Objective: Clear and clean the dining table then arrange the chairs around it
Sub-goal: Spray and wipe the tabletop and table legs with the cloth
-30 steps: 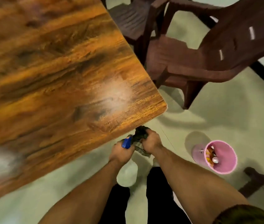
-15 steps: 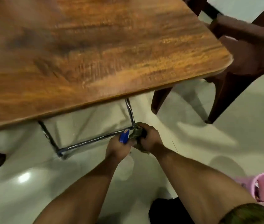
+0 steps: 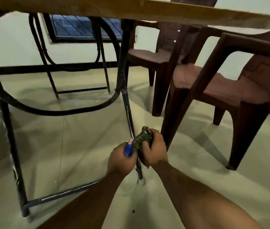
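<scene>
I look from low down under the wooden dining table (image 3: 164,14), whose edge runs across the top. My left hand (image 3: 120,161) grips a small blue bottle (image 3: 129,147) with an orange label. My right hand (image 3: 154,148) is closed on a bunched dark green cloth (image 3: 143,138). Both hands sit close together, right at the near black metal table leg (image 3: 127,111), the cloth touching it. Two brown plastic chairs stand to the right: a near one (image 3: 230,90) and a farther one (image 3: 149,57).
The table's black metal frame (image 3: 13,146) has curved braces and a floor bar at the left. The pale floor (image 3: 65,138) stretches beneath. A dark window (image 3: 74,28) is in the back wall. The near chair's front leg (image 3: 169,128) stands just right of my right hand.
My view dropped from above the tabletop to below its edge. Both hands, still holding bottle and cloth, are now down at the table leg. The pink bin left the view.
</scene>
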